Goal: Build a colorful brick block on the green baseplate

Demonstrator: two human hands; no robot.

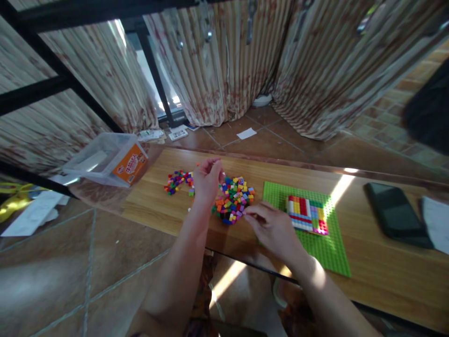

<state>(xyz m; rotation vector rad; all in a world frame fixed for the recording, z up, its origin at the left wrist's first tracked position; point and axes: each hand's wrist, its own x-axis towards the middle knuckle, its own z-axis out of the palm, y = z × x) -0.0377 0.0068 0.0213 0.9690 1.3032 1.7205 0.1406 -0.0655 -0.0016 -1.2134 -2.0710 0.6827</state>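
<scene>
A pile of small coloured building bricks (233, 199) lies on the wooden table, with a smaller group of bricks (178, 180) to its left. My left hand (207, 180) is raised between the two, fingers curled into a pinch; whatever is in it is hidden. At the pile's right edge my right hand (273, 229) pinches a small purple brick between thumb and fingertip. Just beyond this hand is a green studded baseplate (328, 255), bearing a flat block of joined bricks (305, 215) in red, white, yellow, blue and other colours.
A clear plastic box (94, 161) with an orange label stands at the table's left end. To the right lie a dark phone-like object (396, 213) and a white sheet (437, 222). Patterned curtains (224, 65) hang behind, and papers (247, 133) lie on the tiled floor.
</scene>
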